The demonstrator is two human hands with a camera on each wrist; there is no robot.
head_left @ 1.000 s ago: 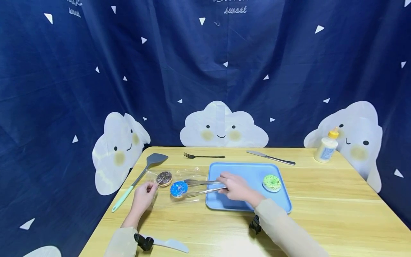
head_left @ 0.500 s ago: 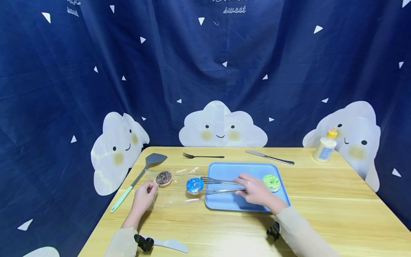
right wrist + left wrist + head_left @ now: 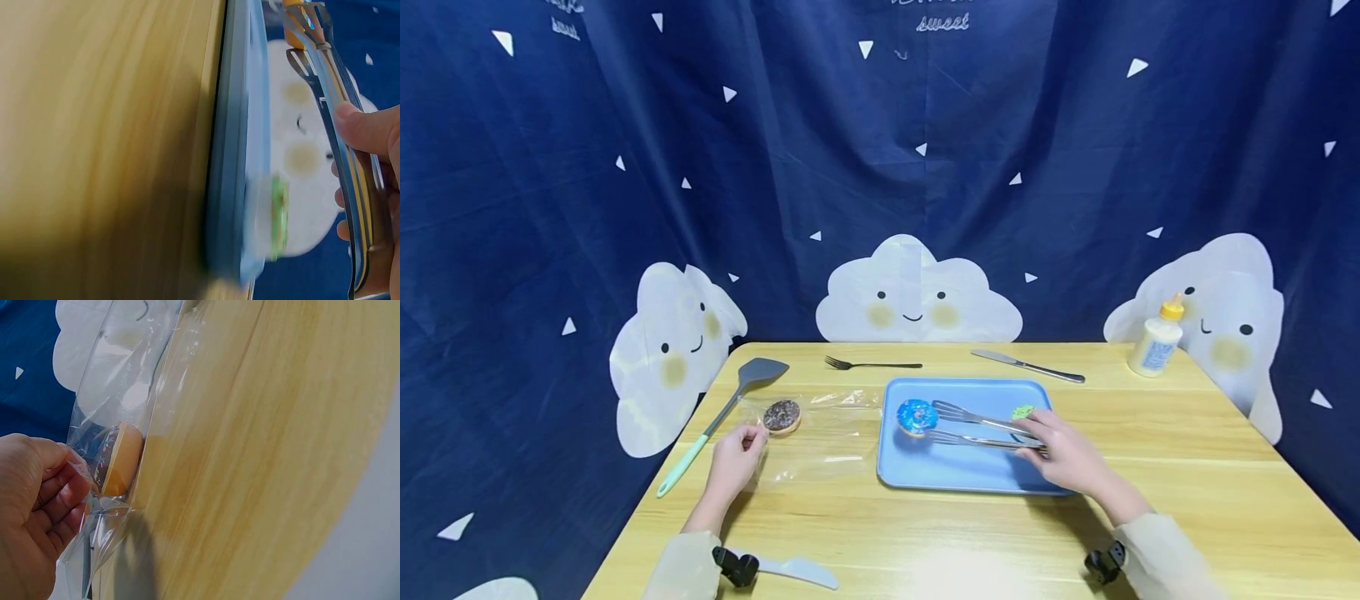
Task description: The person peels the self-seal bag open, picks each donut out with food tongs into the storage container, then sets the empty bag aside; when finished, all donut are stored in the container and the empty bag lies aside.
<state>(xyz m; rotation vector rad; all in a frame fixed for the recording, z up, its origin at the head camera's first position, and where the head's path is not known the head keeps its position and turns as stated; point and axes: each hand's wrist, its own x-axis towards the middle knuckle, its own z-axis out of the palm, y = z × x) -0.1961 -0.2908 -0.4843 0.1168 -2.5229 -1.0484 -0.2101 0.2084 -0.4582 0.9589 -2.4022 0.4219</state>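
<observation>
My left hand (image 3: 737, 457) pinches the edge of a clear plastic bag (image 3: 835, 442). In the left wrist view, a chocolate-iced doughnut (image 3: 122, 459) with sprinkles lies inside that bag, close to the fingertips. My right hand (image 3: 1066, 454) grips metal tongs (image 3: 981, 421), whose tips hold a blue-iced doughnut (image 3: 917, 417) above the left part of a blue tray (image 3: 962, 477). A green-iced doughnut (image 3: 1022, 412) sits on the tray, mostly hidden behind the right hand. The right wrist view shows thumb and fingers around the tongs (image 3: 331, 100).
Behind the tray lie a fork (image 3: 872, 364) and a table knife (image 3: 1030, 367). A spatula (image 3: 703, 437) lies at the left edge. A white bottle (image 3: 1155, 346) with a yellow cap stands at the back right. A pale plastic knife (image 3: 801, 571) lies near the front.
The right hand has moved right with the tongs, carrying the blue doughnut from over the bag to over the tray. The left hand has stayed at the bag's edge.
</observation>
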